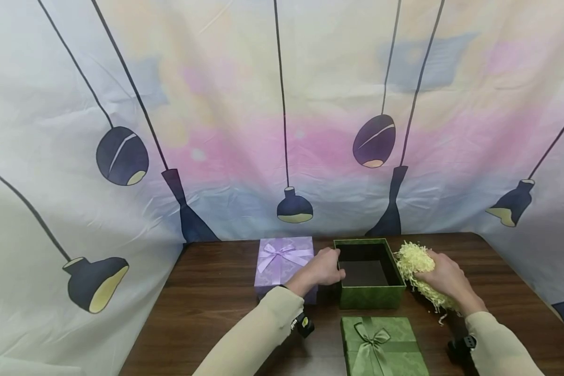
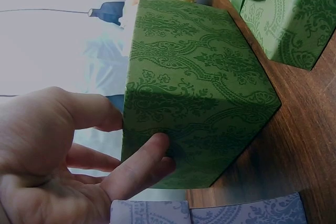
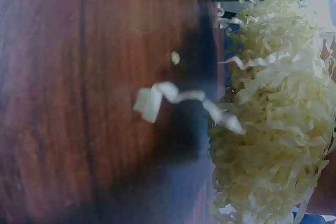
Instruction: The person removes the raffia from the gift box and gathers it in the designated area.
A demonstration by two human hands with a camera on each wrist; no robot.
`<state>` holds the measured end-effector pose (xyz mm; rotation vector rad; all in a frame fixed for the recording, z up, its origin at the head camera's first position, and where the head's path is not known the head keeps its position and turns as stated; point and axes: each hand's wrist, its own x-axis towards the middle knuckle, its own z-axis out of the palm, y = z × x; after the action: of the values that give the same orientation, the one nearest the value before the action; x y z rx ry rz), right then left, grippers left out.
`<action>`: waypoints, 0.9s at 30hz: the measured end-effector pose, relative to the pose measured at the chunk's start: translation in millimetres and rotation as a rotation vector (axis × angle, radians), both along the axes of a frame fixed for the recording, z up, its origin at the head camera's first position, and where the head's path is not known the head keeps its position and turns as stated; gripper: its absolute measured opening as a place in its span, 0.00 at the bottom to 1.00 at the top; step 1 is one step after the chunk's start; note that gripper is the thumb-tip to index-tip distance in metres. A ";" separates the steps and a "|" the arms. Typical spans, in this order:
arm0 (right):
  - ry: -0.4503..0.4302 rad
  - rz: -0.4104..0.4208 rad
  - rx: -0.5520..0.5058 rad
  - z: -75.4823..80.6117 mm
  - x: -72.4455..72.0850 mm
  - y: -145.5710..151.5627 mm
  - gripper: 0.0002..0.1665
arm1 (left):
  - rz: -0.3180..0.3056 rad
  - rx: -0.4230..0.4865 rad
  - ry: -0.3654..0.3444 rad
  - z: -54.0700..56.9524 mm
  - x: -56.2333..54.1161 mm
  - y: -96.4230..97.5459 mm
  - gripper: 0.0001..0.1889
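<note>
An open green box [image 1: 372, 297] with a patterned outside and dark interior stands on the table. My left hand [image 1: 323, 267] grips its left rim; in the left wrist view two fingertips [image 2: 160, 142] press the outer wall [image 2: 194, 87] and another digit meets the rim. To the box's right, my right hand [image 1: 448, 277] holds a bunch of pale yellow shredded paper [image 1: 415, 261]. Loose strands trail down from the bunch, which fills the right part of the right wrist view as crinkled paper strips [image 3: 273, 114].
A green lid [image 1: 380, 347] with a ribbon bow lies in front of the box. Left of it stands a lilac gift box [image 1: 269, 279] with a bow, partly behind my left hand. The brown wooden table [image 1: 207, 292] backs onto a curtain [image 1: 244, 104] printed with lamps.
</note>
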<state>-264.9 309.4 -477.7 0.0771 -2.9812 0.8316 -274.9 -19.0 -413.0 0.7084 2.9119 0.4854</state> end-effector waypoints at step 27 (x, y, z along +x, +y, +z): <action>0.013 0.027 0.103 -14.8 -0.1 -6.0 0.53 | -0.001 0.006 0.001 -1.2 0.5 -0.8 0.31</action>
<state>-265.0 303.4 -492.5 0.1256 -3.0158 0.6768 -274.4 -19.8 -414.2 0.7109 2.9127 0.4944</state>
